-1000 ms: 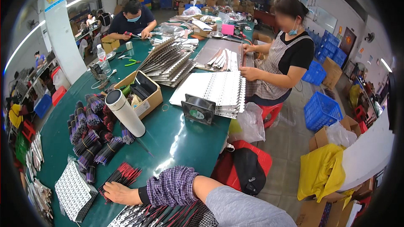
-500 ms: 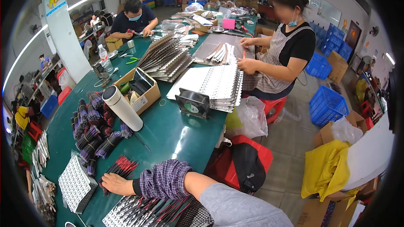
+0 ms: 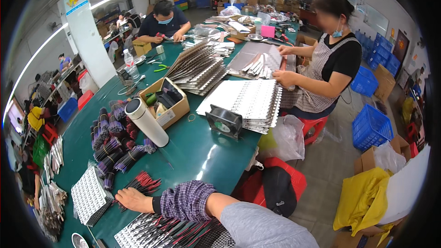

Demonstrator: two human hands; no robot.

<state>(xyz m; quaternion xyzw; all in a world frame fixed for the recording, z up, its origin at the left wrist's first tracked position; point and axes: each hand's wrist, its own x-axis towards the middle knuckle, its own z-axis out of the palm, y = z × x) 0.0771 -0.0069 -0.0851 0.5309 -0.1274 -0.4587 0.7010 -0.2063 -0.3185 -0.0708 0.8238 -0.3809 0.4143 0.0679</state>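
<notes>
My right hand (image 3: 133,200) reaches left across the near table, palm down, its forearm in a purple checked sleeve cover. Its fingers curl over the lower end of a bundle of thin red-and-black wires (image 3: 146,182). The fingertips are partly hidden, so how many wires they hold does not show. Left of the hand lies a stack of white patterned sheets (image 3: 91,194). Under my forearm, more red-and-black wires lie spread over another white sheet (image 3: 130,237) at the table's near edge. My left hand is out of view.
Tied purple-and-black wire bundles (image 3: 110,149), a white flask (image 3: 148,123) and a cardboard box (image 3: 177,110) stand beyond my hand. A small black fan (image 3: 223,121) sits by stacked white panels (image 3: 239,101). Two co-workers handle parts at the table. A red stool (image 3: 296,181) bears a black bag.
The whole view has shifted, so the table and its things sit farther right and slightly lower. My right hand stays at the red-and-black wire bundle.
</notes>
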